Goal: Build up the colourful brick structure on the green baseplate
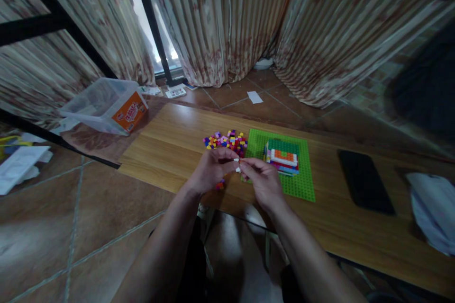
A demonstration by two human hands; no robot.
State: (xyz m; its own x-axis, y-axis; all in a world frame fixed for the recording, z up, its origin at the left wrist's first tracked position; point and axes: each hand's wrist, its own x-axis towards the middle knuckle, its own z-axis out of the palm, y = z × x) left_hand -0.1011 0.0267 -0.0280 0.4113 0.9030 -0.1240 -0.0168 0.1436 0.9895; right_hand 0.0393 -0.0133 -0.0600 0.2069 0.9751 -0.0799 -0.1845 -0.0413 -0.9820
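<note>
My left hand (pixel 215 166) and my right hand (pixel 262 177) meet above the front of the table, fingertips almost touching. Pinched between them is a small white toy brick (pixel 237 164); whether it is one piece or several joined I cannot tell. Behind my left hand spreads a pile of loose coloured bricks (pixel 223 140), with a few orange and purple ones (pixel 220 184) just under that hand. To the right of the pile lies a green baseplate (pixel 304 184). A layered block build (pixel 284 156) in green, white, orange, red and blue stands on it, beside my right hand.
On the wooden table (pixel 156 151), a black phone-like slab (pixel 365 181) and a whitish bag (pixel 433 208) lie to the right. A clear plastic bin (pixel 94 111) with an orange label stands beyond the left end. Curtains (pixel 220 23) hang behind; papers lie on the tiled floor.
</note>
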